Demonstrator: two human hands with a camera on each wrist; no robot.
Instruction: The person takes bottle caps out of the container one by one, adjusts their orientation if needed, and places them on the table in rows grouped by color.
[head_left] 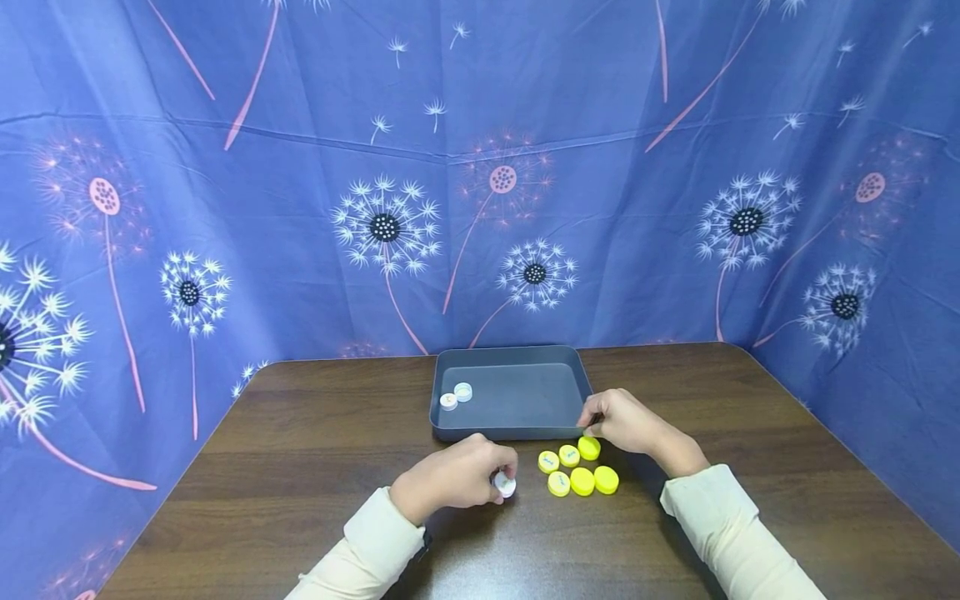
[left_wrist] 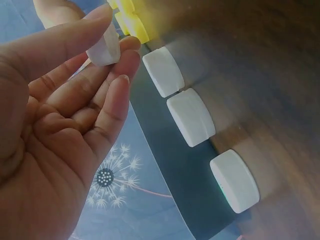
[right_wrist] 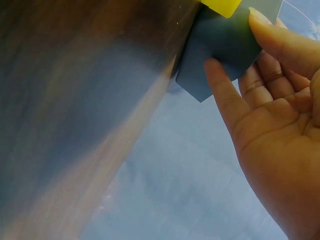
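In the head view my left hand [head_left: 463,473] pinches a white bottle cap [head_left: 505,484] just above the table, left of the yellow caps. The left wrist view shows that cap [left_wrist: 105,49] between thumb and fingers. Three more white caps [left_wrist: 191,117] stand in a row on the table beneath that hand, hidden from the head view. My right hand [head_left: 626,421] is at the near right corner of the grey tray [head_left: 525,433], beside a yellow cap [head_left: 588,448]. Its thumb and fingers [right_wrist: 227,92] lie by the tray wall, with no cap visible between them.
Two white caps [head_left: 463,392] lie at the left inside the tray. Several yellow caps [head_left: 582,481] sit in two loose rows in front of it on the brown wooden table [head_left: 315,442]. A blue dandelion-print cloth [head_left: 300,208] hangs behind the table.
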